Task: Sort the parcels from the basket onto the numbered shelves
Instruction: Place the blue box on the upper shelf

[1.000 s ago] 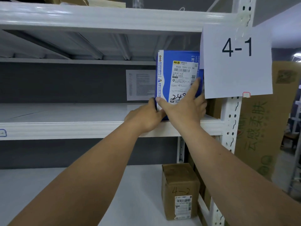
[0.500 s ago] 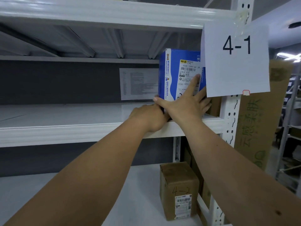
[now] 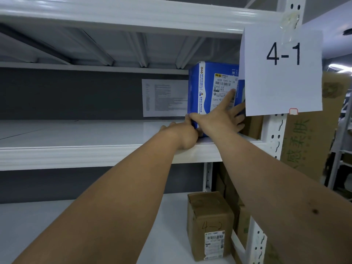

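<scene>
A blue parcel (image 3: 202, 82) with a white shipping label stands upright at the right end of the white shelf (image 3: 95, 155). Beside it, a paper sign reading 4-1 (image 3: 282, 73) is taped to the upright post. My right hand (image 3: 219, 121) presses flat on the parcel's front face, fingers spread and straight, with its thumb at the lower left corner. My left hand (image 3: 185, 136) grips that same lower left corner with curled fingers, resting on the shelf. The parcel's bottom edge is hidden behind both hands.
A brown box (image 3: 209, 216) marked 4-2 stands on the shelf below. Another brown box (image 3: 251, 126) sits right of the blue parcel, behind the sign. A printed sheet (image 3: 163, 98) hangs on the back wall. A large cardboard carton (image 3: 304, 140) stands right of the rack.
The blue parcel has slid deeper onto the shelf and slightly right, partly behind the sign. Both hands followed it, and my right fingers have spread wider across its face.
</scene>
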